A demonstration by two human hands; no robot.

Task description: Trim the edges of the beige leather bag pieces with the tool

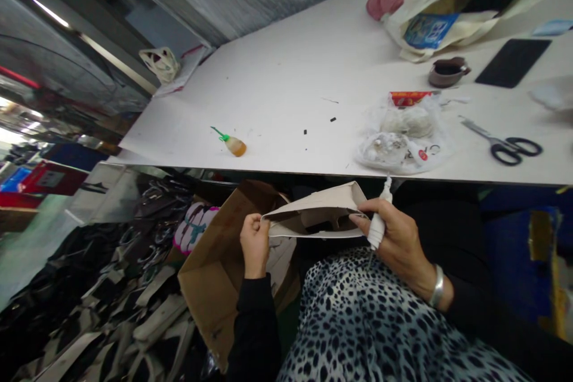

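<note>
A beige bag-like piece point(323, 200) with an open mouth is stretched between my hands, just in front of the table edge. Its inside is dark, with a black patch partly visible. My left hand point(255, 246) pinches the left corner of the mouth between thumb and fingers. At the right end, the thumb and fingers of my right hand point(400, 240) grip the rim. That same hand also holds a slim tool with a white-wrapped handle point(377, 228), a thin point showing below. What kind of tool it is, I cannot tell.
On the white table point(277, 83) are scissors point(505, 146), a plastic bag of small parts point(398, 137), a green-tipped bottle point(233, 144), a brown ring-shaped item point(447, 71) and a dark tablet point(513, 62). A cardboard box point(210, 292) stands below, beside piled dark and beige pieces point(156, 316).
</note>
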